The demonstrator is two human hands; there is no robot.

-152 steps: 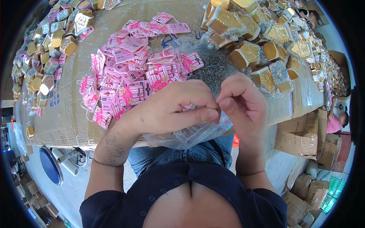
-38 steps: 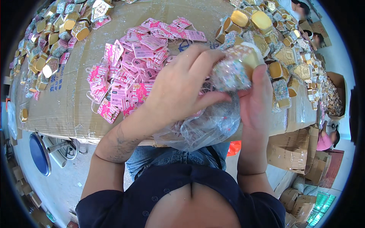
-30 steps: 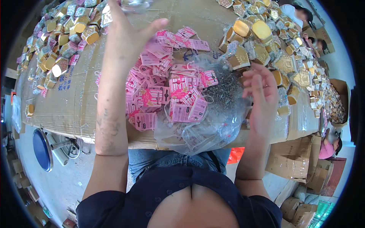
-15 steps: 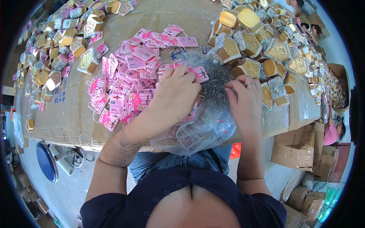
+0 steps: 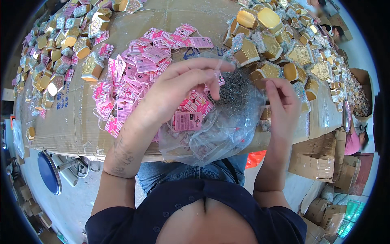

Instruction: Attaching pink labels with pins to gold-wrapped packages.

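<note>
My left hand is above the right edge of a heap of pink printed hang tags. Its thumb and forefinger close on the thin white loop of a pink tag, mostly hidden behind the fingers. To its right lies a tangled mound of thin, dark silvery metal pins on a crumpled clear plastic bag. Just right of this mound is my right hand, slightly blurred. Thumb and forefinger are pinched together there, on something too small to make out. Another tag lies flat below my left hand.
Gold, box-like pieces with glittery wrapping are heaped at the far right. More such pieces with pink tags spread at the far left. Brown cardboard covers the table. A blue stool and cardboard boxes stand beyond the near edge.
My hands have moved apart. The left has lifted off the tags with its forefinger stretched rightward; the right has shifted right, away from the pins. The tag below my left hand now shows.
</note>
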